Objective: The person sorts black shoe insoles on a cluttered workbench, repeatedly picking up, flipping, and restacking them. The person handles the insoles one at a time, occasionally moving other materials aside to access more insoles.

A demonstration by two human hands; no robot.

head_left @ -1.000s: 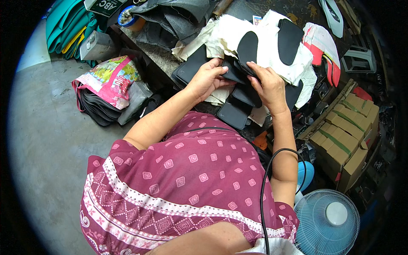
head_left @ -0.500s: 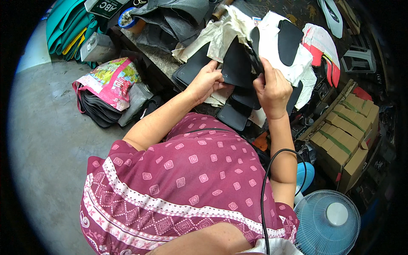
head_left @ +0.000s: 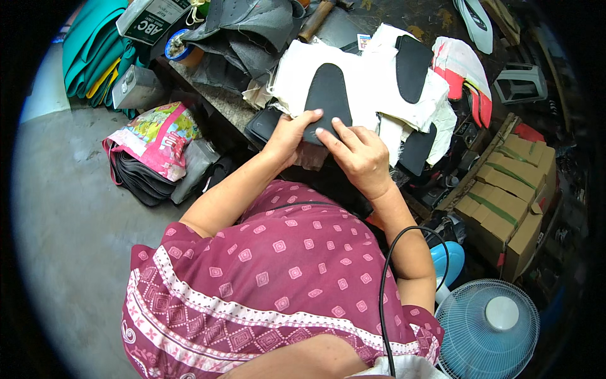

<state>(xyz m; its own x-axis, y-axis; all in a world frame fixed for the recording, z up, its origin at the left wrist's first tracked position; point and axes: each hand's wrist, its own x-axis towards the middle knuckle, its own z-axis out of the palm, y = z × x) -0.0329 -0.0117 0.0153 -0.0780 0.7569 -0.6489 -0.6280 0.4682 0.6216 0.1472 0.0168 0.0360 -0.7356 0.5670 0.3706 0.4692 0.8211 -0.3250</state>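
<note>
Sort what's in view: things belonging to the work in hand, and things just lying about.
Work in hand:
- black sole-shaped piece, touched by left hand and right hand
- white fabric
- another black piece

Lying about:
- pink patterned bag
- cardboard boxes
- fan

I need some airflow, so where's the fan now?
In the head view, the fan is at the lower right, below the cardboard boxes and right of the maroon garment.

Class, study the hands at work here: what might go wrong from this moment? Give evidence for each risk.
1. The black tapered piece might slip askew, since the left hand and right hand steady only its near end.
2. The white cloth beneath could bunch or shift with it.
3. The black cable loops across the right arm and may snag.
</note>
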